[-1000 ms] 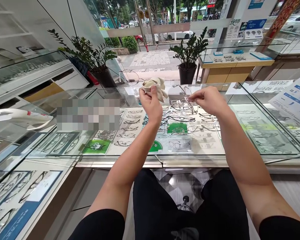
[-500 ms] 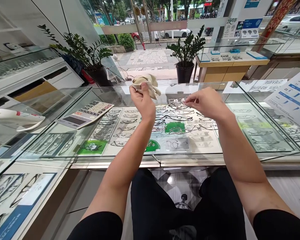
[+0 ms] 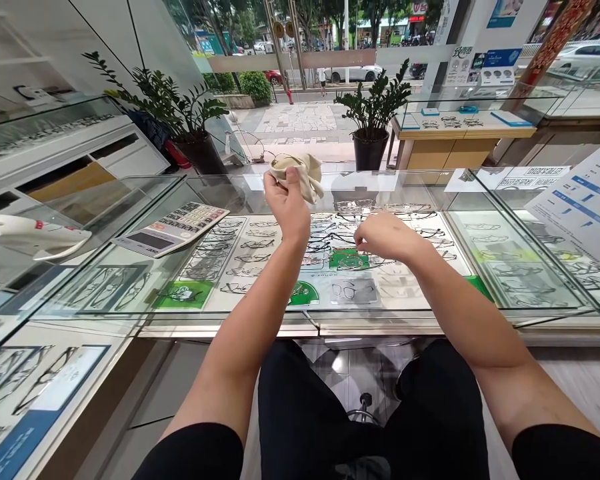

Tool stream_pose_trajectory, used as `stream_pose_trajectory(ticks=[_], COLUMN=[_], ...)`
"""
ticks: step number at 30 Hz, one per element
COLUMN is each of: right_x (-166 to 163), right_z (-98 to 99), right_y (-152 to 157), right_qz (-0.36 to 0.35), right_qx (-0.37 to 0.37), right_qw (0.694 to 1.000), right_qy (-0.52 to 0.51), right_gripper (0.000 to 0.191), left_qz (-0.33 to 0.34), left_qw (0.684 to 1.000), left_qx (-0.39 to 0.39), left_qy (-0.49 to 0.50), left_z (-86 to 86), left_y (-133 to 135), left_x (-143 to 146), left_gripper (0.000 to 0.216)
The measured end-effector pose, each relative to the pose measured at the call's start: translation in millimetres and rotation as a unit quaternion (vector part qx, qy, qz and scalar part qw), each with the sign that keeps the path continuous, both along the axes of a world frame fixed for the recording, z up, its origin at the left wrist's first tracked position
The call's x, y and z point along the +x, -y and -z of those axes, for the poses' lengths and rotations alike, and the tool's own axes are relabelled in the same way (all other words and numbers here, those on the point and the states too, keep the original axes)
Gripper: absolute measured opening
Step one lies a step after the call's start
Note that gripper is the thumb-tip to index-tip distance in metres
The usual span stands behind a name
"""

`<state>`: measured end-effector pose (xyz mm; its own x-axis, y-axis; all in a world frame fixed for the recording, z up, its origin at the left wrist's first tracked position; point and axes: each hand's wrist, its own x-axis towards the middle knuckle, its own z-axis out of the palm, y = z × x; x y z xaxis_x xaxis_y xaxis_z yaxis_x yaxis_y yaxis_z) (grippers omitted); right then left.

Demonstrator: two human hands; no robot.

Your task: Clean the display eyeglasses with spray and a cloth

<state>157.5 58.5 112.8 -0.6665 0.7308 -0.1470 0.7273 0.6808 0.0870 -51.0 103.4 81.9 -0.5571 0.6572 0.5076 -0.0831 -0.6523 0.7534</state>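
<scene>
My left hand (image 3: 289,203) is raised above the glass counter, its fingers closed on a crumpled beige cloth (image 3: 305,175). Whether anything is wrapped inside the cloth cannot be seen. My right hand (image 3: 387,237) is lower, over the middle of the counter, with the back of the hand up and the fingers curled down. What its fingertips hold, if anything, is hidden. Just beyond it are eyeglasses with clear rims (image 3: 354,205). Rows of eyeglass frames (image 3: 257,243) and a green card (image 3: 349,259) show around and below the hand.
A calculator (image 3: 175,229) rests on the glass counter (image 3: 260,312) at the left. A white handheld device (image 3: 35,233) is at the far left. Printed sheets (image 3: 580,207) stand at the right. Two potted plants (image 3: 371,120) stand beyond the counter, before the glass door.
My right hand has moved from the clear-rimmed eyeglasses toward me and slightly left, its fingers now pointing down. My left hand keeps the cloth in nearly the same place.
</scene>
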Motion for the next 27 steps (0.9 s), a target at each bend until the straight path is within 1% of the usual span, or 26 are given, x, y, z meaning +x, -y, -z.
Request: stream_pose_trajectory(ticks=[3,5,10,14,17,20,24,27], right_x=[-3,-5,-9,-3,5,9,5,-1], right_z=[4.4,6.4,6.4,-0.5,-8.8,-13.9,-10.8,-5.5], right_y=[-3,-5,-5,-1,4,9,13,14], right_qz=[0.003,0.004,0.025,0.055,0.071,0.071,0.062,0.045], right_qx=[-0.007,-0.004,-0.022,-0.038,-0.094,-0.144,-0.141,-0.133], right_qw=[1.0,1.0,0.999,0.998,0.993,0.987,0.988,0.99], right_qy=[0.01,0.014,0.026,0.004,-0.026,-0.006,0.029,0.019], right_gripper=[0.02,0.021,0.021,0.023,0.019,0.016,0.019,0.02], left_qz=[-0.032,-0.038,-0.023,-0.009,0.002,-0.004,0.003,0.011], left_qw=[0.999,0.999,0.999,0.999,0.999,0.999,0.999,1.0], left_qx=[0.005,0.02,-0.021,-0.02,-0.021,-0.013,-0.008,-0.002], left_qy=[0.004,0.006,0.029,0.045,0.048,0.046,0.037,0.007], left_z=[-0.9,-2.4,-8.5,-11.1,-11.1,-10.5,-9.3,-8.4], left_y=[1,3,9,12,12,12,11,12], left_x=[3,6,10,11,11,10,10,12], left_gripper=[0.061,0.061,0.055,0.047,0.042,0.038,0.036,0.043])
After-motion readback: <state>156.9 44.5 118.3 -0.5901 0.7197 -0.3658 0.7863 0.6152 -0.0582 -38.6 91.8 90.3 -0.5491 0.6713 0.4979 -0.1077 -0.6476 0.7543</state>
